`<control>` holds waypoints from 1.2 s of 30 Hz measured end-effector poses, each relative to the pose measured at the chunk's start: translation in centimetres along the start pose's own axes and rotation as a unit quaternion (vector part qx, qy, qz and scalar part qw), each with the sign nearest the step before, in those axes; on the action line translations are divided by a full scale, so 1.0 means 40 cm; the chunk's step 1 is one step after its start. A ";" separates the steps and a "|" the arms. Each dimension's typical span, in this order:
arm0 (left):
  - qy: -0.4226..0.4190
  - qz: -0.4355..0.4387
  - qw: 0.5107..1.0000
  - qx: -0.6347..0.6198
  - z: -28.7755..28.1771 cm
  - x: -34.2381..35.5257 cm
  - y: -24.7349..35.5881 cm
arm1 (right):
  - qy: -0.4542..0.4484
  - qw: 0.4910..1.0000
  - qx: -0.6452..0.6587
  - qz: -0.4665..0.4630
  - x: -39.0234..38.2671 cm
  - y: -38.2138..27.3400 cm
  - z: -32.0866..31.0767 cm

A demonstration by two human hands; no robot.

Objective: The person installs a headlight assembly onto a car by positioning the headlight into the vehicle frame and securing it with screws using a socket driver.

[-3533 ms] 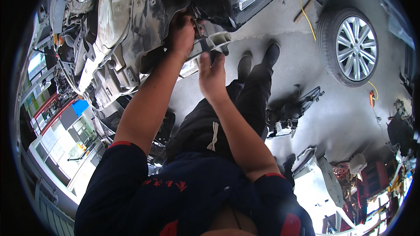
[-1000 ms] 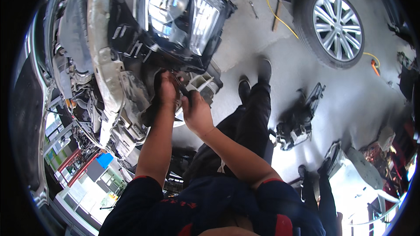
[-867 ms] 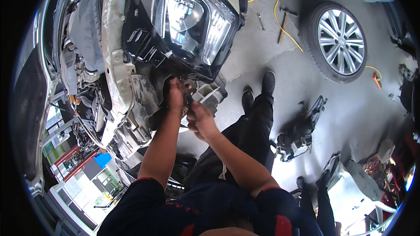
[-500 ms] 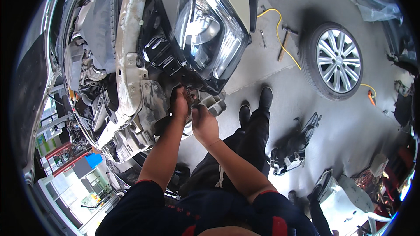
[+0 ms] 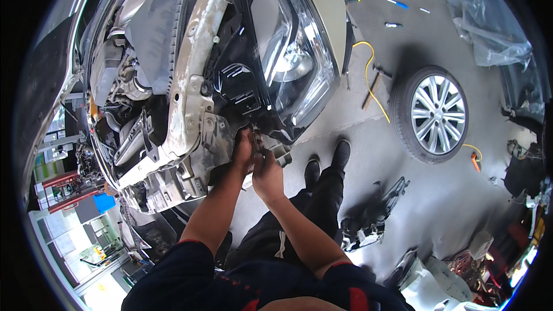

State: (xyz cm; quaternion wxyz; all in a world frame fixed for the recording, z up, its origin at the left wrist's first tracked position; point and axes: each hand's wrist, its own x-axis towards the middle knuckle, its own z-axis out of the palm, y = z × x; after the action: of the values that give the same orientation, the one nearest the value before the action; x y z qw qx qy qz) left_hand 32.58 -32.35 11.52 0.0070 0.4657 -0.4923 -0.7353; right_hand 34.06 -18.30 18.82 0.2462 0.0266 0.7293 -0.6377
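Here, just my side of the headlight, my left hand and right hand crowd together, grips too hidden to tell; pale bracket sits nearby, this side of the headlight too.

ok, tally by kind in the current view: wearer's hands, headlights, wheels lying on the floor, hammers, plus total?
Left hand and right hand: 2
Headlight: 1
Wheel: 1
Hammer: 1
Total: 5
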 end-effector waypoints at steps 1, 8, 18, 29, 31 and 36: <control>0.002 -0.023 1.000 -0.007 -0.003 0.003 -0.007 | 0.001 1.000 -0.019 0.005 0.004 0.021 0.009; -0.013 0.014 0.998 0.067 0.019 -0.023 0.014 | -0.277 0.666 0.614 0.321 0.042 0.090 -0.040; -0.015 -0.005 0.997 -0.070 -0.007 0.023 -0.049 | -0.023 0.993 -0.110 -0.026 0.033 0.020 -0.013; -0.036 0.001 0.998 -0.048 -0.021 0.040 -0.064 | -0.101 0.982 0.141 0.075 0.059 0.079 0.006; -0.038 0.002 0.999 -0.036 -0.030 0.047 -0.070 | -0.141 0.942 0.240 0.185 0.057 0.067 0.000; -0.025 -0.004 1.000 -0.015 -0.003 0.014 -0.038 | -0.184 0.862 0.362 0.302 0.066 0.029 -0.036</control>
State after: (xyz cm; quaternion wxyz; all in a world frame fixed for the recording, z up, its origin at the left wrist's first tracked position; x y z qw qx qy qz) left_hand 33.02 -31.93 10.00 -0.0016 0.4488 -0.4795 -0.7541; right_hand 31.67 -17.44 16.80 0.5300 0.2149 0.3445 -0.7445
